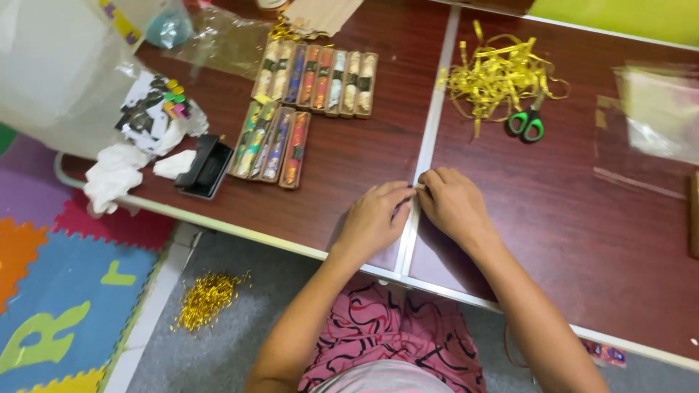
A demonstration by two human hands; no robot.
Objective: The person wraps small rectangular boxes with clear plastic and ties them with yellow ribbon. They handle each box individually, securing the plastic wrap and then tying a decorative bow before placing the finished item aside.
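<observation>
I see my left hand [373, 218] and right hand [453, 204] meeting at the pale seam strip [429, 138] that splits the dark wooden surface [349, 160]. The fingers of both are curled and pinched together over a tiny pale piece [419, 187] right on that strip; what it is I cannot tell. Left of the strip, a little farther out, lies a row of four slim patterned boxes [271, 145], with a black holder [206, 167] and crumpled white paper [115, 175] beyond them. Farther still sits a longer row of boxes [317, 78]. Right of the strip lie green-handled scissors [527, 124] touching a heap of gold ribbon [499, 73].
</observation>
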